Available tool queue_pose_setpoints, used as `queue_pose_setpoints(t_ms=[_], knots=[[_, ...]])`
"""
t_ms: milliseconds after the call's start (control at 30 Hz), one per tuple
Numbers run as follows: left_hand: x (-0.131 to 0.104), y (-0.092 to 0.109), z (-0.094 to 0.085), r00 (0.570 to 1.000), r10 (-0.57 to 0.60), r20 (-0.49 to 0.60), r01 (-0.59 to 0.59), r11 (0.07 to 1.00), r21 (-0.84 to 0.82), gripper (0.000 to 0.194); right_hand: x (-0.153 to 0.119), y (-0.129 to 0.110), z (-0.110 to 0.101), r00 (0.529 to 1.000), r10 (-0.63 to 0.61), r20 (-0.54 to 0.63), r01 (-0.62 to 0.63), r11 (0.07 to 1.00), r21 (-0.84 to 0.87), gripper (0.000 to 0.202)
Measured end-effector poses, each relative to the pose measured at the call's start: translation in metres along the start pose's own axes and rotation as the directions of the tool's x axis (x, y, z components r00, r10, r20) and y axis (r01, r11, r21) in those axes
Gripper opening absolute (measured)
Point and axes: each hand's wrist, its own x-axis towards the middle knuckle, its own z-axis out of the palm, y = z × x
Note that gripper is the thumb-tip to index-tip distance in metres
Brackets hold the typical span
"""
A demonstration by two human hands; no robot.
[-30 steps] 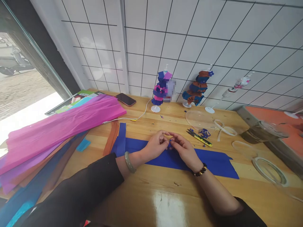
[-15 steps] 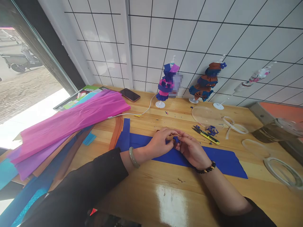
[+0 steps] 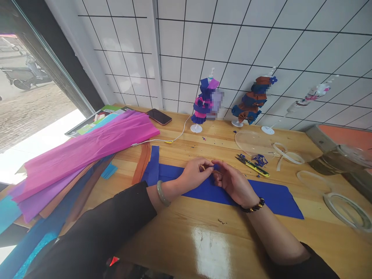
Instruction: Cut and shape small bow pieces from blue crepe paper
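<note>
My left hand (image 3: 195,173), with a jade-coloured bangle on its wrist, is closed in a pinch at a small blue crepe paper piece (image 3: 216,167). From the other side my right hand (image 3: 234,183), wearing a dark bead bracelet, has its thumb and fingertips closed on the same piece. Fingers cover most of it, so its shape is hard to make out. Beneath both hands a long blue crepe paper strip (image 3: 273,199) lies flat on the wooden table (image 3: 162,240). A narrower blue strip (image 3: 155,162) crosses its left end.
Pink crepe paper (image 3: 95,143) tops a pile of coloured sheets at left. A phone (image 3: 159,116) lies behind. Black-and-yellow snips (image 3: 252,166) rest beside blue scraps (image 3: 259,159). Two decorated stands (image 3: 202,102) are near the tiled wall. Tape rolls (image 3: 347,213) lie at right.
My fingertips have drawn closer around the small blue piece, which now shows less. My left hand has shifted slightly, and the right fingers are more upright.
</note>
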Motion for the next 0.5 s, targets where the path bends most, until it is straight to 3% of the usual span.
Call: queue_pose_setpoints(t_ms=[100, 200, 333, 500], knots=[[0.0054, -0.0038, 0.0, 0.987, -0.158, 0.0, 0.154, 0.962, -0.228, 0.012, -0.0009, 0.0012, 0.003, 0.993, -0.114, -0.04, 0.108, 0.985, -0.131, 0.032], [0.0087, -0.0047, -0.0008, 0.976, -0.219, 0.017, 0.209, 0.903, -0.376, 0.013, -0.0014, 0.0044, 0.0052, 0.97, -0.235, -0.06, 0.208, 0.932, -0.297, 0.03], [0.0082, -0.0047, -0.0009, 0.976, -0.215, 0.045, 0.215, 0.89, -0.401, 0.015, -0.0008, 0.0077, 0.0057, 0.946, -0.31, -0.09, 0.259, 0.896, -0.361, 0.027], [0.0068, -0.007, -0.0002, 0.971, -0.222, 0.09, 0.24, 0.894, -0.379, 0.017, -0.0001, 0.0072, 0.0052, 0.945, -0.302, -0.13, 0.246, 0.913, -0.326, 0.024]])
